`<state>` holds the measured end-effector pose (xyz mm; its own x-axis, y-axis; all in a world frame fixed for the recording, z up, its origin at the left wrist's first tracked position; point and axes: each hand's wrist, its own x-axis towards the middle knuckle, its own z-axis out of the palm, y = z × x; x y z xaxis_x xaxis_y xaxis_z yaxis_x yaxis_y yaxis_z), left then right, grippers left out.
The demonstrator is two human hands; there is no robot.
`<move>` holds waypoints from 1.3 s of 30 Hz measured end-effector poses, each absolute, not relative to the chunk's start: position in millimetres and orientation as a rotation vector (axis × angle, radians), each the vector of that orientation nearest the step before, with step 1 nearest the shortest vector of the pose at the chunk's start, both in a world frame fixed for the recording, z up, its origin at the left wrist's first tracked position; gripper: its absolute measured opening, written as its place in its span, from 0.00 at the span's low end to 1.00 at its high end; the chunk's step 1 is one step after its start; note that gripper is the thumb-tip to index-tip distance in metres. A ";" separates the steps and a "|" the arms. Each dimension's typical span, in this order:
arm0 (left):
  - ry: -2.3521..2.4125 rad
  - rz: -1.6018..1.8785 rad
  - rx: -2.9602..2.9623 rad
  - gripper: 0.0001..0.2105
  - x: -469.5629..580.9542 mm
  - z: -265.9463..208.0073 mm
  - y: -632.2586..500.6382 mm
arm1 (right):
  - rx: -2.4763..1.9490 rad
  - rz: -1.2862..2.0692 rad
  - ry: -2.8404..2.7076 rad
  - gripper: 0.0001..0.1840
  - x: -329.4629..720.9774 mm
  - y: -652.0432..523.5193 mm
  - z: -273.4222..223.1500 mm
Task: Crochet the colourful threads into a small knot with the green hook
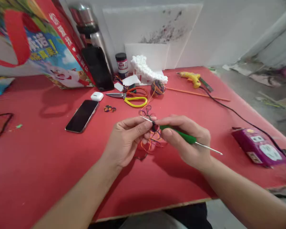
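Observation:
My right hand (188,136) grips a crochet hook (187,137) by its green handle, with one metal end pointing back to the right. The hook's other tip reaches left to a small dark piece of crochet (154,126). My left hand (133,133) pinches that piece between thumb and forefinger, and the fingers partly cover it. Loops of orange and purple yarn (154,144) hang and lie around the hands. A strand runs back to a multicoloured yarn ball (158,87) behind them.
Scissors (135,101), a small crocheted piece (109,108), a phone (83,116) and a white earbud case (97,96) lie on the red table (38,159). A yellow glue gun (192,78) trails its cord toward a purple power strip (259,146). A flask (90,35) and gift bag (57,57) stand behind.

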<state>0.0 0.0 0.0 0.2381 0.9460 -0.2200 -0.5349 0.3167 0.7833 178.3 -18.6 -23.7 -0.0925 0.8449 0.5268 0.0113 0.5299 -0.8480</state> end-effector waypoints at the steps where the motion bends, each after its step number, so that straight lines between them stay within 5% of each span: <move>1: 0.780 1.094 0.648 0.13 0.5 0.0 0.9 | -0.785 0.842 -1.495 0.10 178.1 -19.2 -24.5; 20: 0.709 1.034 0.705 0.07 -2.3 -3.4 0.8 | -0.764 0.905 -1.471 0.11 175.4 -19.9 -30.4; 39: 0.781 1.046 0.628 0.13 -1.4 -0.6 0.1 | -0.713 0.910 -1.495 0.11 172.1 -17.0 -30.0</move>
<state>-1.4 0.1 -0.6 0.2870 0.9217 -0.2608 -0.5113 0.3776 0.7720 172.1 -17.0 -30.0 -0.1268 0.8493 0.5124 -0.0648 0.5084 -0.8587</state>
